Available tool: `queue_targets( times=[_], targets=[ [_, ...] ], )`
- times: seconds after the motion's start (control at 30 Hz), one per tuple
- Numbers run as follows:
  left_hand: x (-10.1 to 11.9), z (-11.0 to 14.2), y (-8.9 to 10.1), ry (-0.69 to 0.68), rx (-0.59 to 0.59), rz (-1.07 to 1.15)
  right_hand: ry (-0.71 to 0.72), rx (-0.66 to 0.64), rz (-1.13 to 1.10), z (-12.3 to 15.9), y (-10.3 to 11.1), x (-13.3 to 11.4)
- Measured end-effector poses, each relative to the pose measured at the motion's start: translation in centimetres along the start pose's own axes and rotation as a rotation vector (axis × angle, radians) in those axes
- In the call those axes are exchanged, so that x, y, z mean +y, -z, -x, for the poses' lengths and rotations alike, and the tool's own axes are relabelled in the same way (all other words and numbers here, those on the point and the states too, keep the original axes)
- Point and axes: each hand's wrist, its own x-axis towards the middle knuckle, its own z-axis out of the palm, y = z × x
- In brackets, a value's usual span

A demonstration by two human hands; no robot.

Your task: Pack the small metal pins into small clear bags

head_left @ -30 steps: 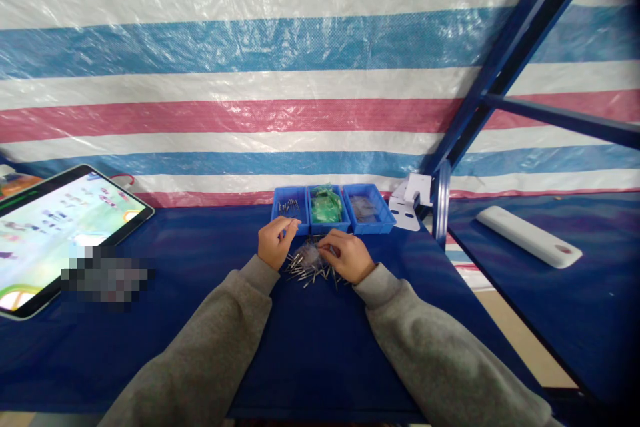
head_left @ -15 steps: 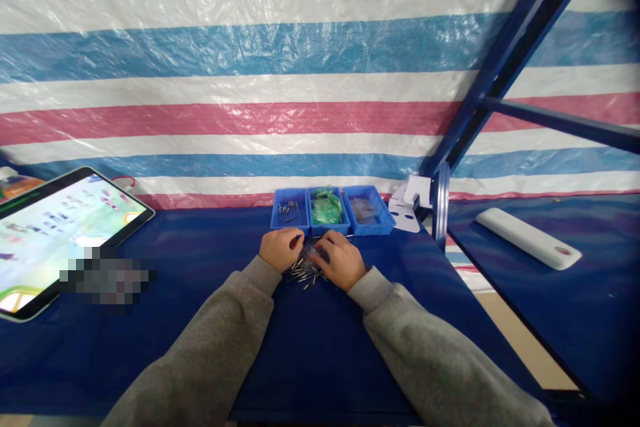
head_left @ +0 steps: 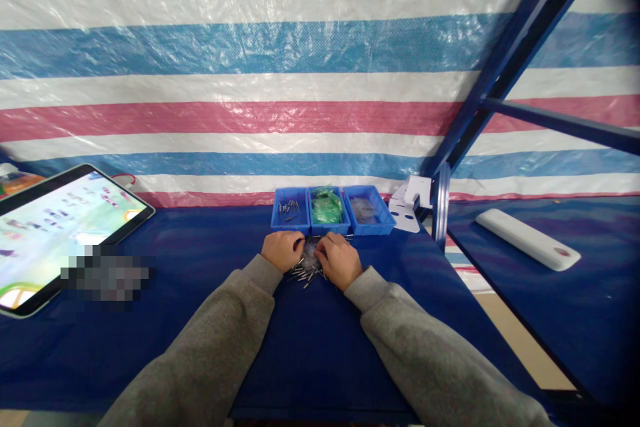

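Over a loose pile of slim metal pins or bits (head_left: 306, 273), both my hands come close together. My left hand (head_left: 283, 250) is closed in a pinch at the left edge of a small clear plastic bag (head_left: 309, 255). On the other side, my right hand (head_left: 340, 260) pinches the bag with thumb and fingers. The bag lies between the fingertips, above the pile, and whether anything is inside it I cannot tell. Just behind stand three blue bins: the left bin (head_left: 275, 221) holds metal pieces, the middle bin (head_left: 329, 229) a green bag, the right bin (head_left: 383, 229) clear bags.
A tablet (head_left: 95, 227) with a lit screen lies at the left, beside a blurred patch. White cut card (head_left: 407, 217) leans right of the bins, near a blue metal post (head_left: 441, 207). Across a gap, a long white device (head_left: 527, 239) rests on the right-hand table.
My right fingers have drawn back slightly, so more of the clear bag shows between my hands. The left hand has barely shifted, and the bins and pile look the same.
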Motion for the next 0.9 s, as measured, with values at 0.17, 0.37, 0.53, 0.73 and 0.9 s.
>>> queue_targets(
  times=[0.17,0.37,0.53,0.73,0.9],
  targets=[
    [0.0,0.0,-0.4,-0.007,0.134,0.132,-0.014,0.095,-0.084,-0.1,0.5,0.2],
    [0.5,-0.3,0.2,-0.003,0.178,0.325,-0.108,0.211,-0.202,-0.3,1.2,1.0],
    [0.8,-0.3,0.6,-0.043,0.163,0.477,-0.159,0.275,-0.353,-0.3,1.4,1.5],
    [1.3,-0.2,1.2,-0.021,0.220,0.641,-0.141,0.312,-0.453,-0.2,1.6,1.7],
    [1.5,-0.1,1.3,0.010,0.244,0.600,-0.098,0.294,-0.476,-0.2,2.0,1.5]
  ],
)
